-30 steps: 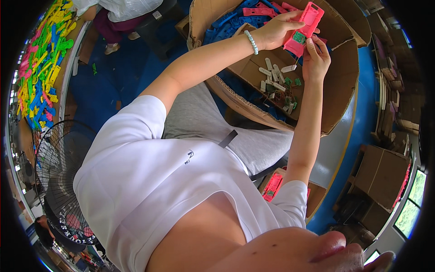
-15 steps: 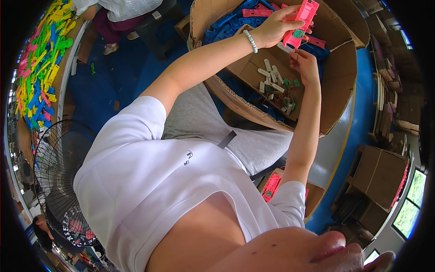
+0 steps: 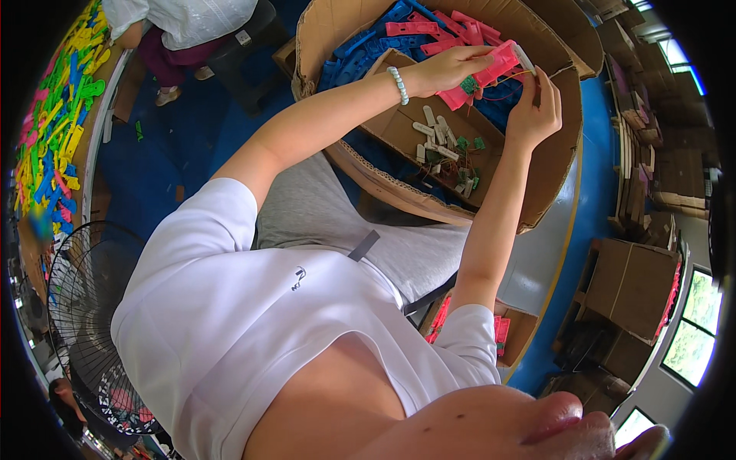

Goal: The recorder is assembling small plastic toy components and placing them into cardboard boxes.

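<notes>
Over the big cardboard box, my left hand [image 3: 452, 70] grips a pink plastic housing [image 3: 497, 63], tilted up to the right. A small green circuit board [image 3: 468, 84] with thin wires sits at the housing's lower end. My right hand [image 3: 537, 113] pinches a slim white piece [image 3: 524, 58] against the housing's upper right end; its fingers are closed. Just below the hands, several white strips [image 3: 438, 132] with green boards and wires lie in a smaller cardboard tray [image 3: 395, 119]. Behind my left hand are piles of blue housings [image 3: 376, 47] and pink housings [image 3: 464, 29].
The big cardboard box [image 3: 563, 146] stands in front of my lap. A small box with pink parts [image 3: 502, 331] is beside me at the right. On the left are a black fan [image 3: 92, 307], a table heaped with coloured parts [image 3: 61, 138] and a seated person [image 3: 184, 31].
My right hand has risen from below the pink housing to its upper right end, bringing the white piece there. My left hand has tipped the housing to the right. The view has shifted slightly.
</notes>
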